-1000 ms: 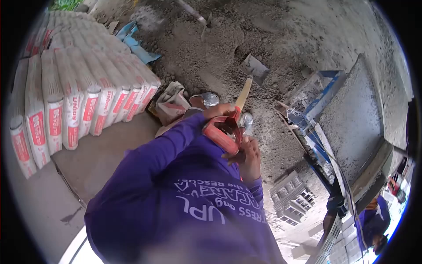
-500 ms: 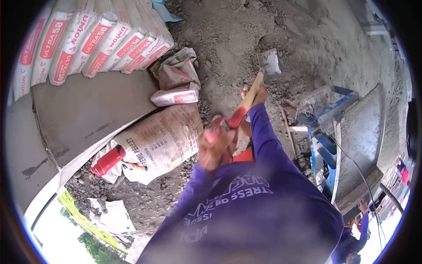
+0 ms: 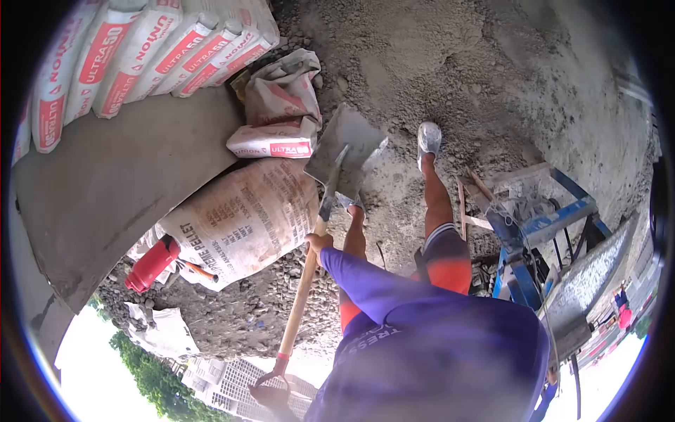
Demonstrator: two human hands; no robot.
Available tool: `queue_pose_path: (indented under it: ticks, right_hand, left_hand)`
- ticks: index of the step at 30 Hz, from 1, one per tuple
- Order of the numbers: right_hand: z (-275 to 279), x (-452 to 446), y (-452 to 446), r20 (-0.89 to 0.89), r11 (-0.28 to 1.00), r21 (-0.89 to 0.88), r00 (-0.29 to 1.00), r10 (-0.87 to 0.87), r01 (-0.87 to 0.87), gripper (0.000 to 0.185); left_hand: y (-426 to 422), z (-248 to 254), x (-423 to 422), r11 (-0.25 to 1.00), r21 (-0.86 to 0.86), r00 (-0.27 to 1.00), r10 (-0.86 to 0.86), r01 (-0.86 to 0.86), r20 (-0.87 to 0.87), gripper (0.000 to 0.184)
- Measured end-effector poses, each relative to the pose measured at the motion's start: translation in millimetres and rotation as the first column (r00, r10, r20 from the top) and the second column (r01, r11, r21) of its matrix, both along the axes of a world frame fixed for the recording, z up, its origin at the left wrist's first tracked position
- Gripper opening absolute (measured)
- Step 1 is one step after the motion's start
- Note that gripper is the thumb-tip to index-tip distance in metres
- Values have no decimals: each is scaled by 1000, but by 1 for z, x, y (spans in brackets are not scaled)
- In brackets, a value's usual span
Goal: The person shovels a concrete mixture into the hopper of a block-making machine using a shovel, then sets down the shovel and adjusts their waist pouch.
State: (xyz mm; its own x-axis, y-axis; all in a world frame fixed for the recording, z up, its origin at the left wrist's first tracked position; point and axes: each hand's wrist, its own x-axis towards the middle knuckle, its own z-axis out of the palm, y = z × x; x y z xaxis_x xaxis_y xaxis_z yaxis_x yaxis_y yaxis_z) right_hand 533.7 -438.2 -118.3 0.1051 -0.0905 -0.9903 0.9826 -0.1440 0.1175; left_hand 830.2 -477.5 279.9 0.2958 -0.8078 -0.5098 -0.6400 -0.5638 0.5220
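Shovel (image 3: 301,295): here it is, mid-scene in front of the wearer, slanting from a metal blade at the top down to a D-shaped grip at lower left.
Blade (image 3: 355,141): grey face showing, right by the folded sack, its lower edge overlapping one foot in view; whether it touches the ground, I can't tell.
Right hand (image 3: 320,245): across the body it reaches, purple sleeve and all, fingers wrapped round the wooden shaft just below the blade's socket.
Left hand (image 3: 267,401): down at the far end, closed on the D-shaped grip, washed pale by the glare.
Feet: one pale shoe (image 3: 429,138) planted to the right, the other foot (image 3: 349,202) peeking from under the blade.
Folded sack (image 3: 274,145): red-labelled, with a crumpled sack (image 3: 283,95) just beyond it.
Pellet sack (image 3: 246,218): big, printed, flat on the gravel left of the shaft, with a red bottle (image 3: 152,264) at its left end.
Cement bags (image 3: 140,60): a whole row upper left, red UNION and ULTRA labels out, at the edge of a grey slab (image 3: 119,176).
Blue frame (image 3: 538,228): over on the right, spattered, well apart from the shovel.
Ground (image 3: 450,63): grey gravel and grit stretching ahead.
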Motion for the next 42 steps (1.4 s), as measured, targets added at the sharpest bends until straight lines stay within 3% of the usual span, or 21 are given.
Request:
queue_pose_path:
  ticks: [3,4,6,7,8,13,15,16,17,18,22,23,25,27,29,32,35,37,39,41,42]
  right_hand:
    - [-65,-47,18,-61,997,73,998,22,-17,17]
    - [-109,-89,34,-80,995,101,996,25,-17,16]
    - [-179,-235,96,-175,977,-85,963,-206,193,10]
    - [-204,-301,127,-131,975,-83,968,-214,205,10]
    - [-226,-340,148,-273,987,-32,949,-158,155,10]
    - [-198,-365,182,-238,961,-71,931,-277,267,7]
    - [-182,-361,201,-195,977,-85,958,-210,196,10]
    - [-177,-359,209,-182,979,-90,964,-195,181,11]
    - [-174,-360,216,-171,982,-95,969,-177,162,11]
    - [-173,-359,223,-177,983,-85,968,-178,165,11]
    - [-170,-357,251,-189,980,-102,964,-186,169,12]
    - [-168,-366,261,-188,971,-147,958,-215,189,13]
    - [-157,-402,284,-199,947,-242,945,-260,210,15]
    - [-161,-450,310,-339,958,-199,903,-264,205,18]
    - [-145,-501,334,-489,968,-178,837,-244,179,19]
    - [-93,-513,317,-594,956,-205,749,-293,212,15]
    - [-57,-445,259,-670,972,-168,705,-233,162,15]
    - [-54,-361,205,-546,968,-182,801,-244,171,18]
    - [-89,-257,161,-364,980,-139,913,-185,143,20]
    - [-103,-142,104,-173,994,-24,979,-112,109,17]
    - [-109,-86,79,-115,1000,0,993,-24,25,16]
  left_hand:
    - [30,-45,-125,999,-5,999,35,-36,-18,64]
    - [35,-97,-162,999,29,997,36,-34,-67,56]
    - [46,-201,-238,995,98,986,43,-28,-159,41]
    - [58,-237,-275,986,122,950,143,-113,-279,45]
    - [75,-255,-319,991,126,942,87,-49,-324,45]
    - [114,-246,-350,997,15,955,-69,76,-287,50]
    - [133,-235,-337,998,-4,958,-59,61,-281,53]
    - [140,-230,-326,981,-30,954,-194,192,-228,53]
    - [144,-242,-298,999,-37,972,-14,5,-236,54]
    - [148,-240,-288,984,-31,976,-177,174,-129,55]
    - [159,-237,-276,827,-13,825,-560,563,78,67]
    - [161,-243,-271,813,-55,813,-582,580,-37,68]
    - [158,-237,-331,698,-151,699,-713,700,-52,66]
    - [152,-253,-391,563,-378,530,-824,735,-200,43]
    - [134,-257,-440,227,-544,129,-969,808,-212,29]
    - [110,-247,-436,249,-670,48,-951,699,-304,32]
    - [95,-239,-333,728,-202,583,-657,655,-478,41]
    - [81,-251,-237,904,-104,853,-426,415,-300,55]
    - [57,-225,-160,986,165,957,41,7,-287,61]
    - [35,-182,-80,958,263,954,183,-118,-238,63]
    - [30,-160,-59,954,190,961,256,-233,-106,63]
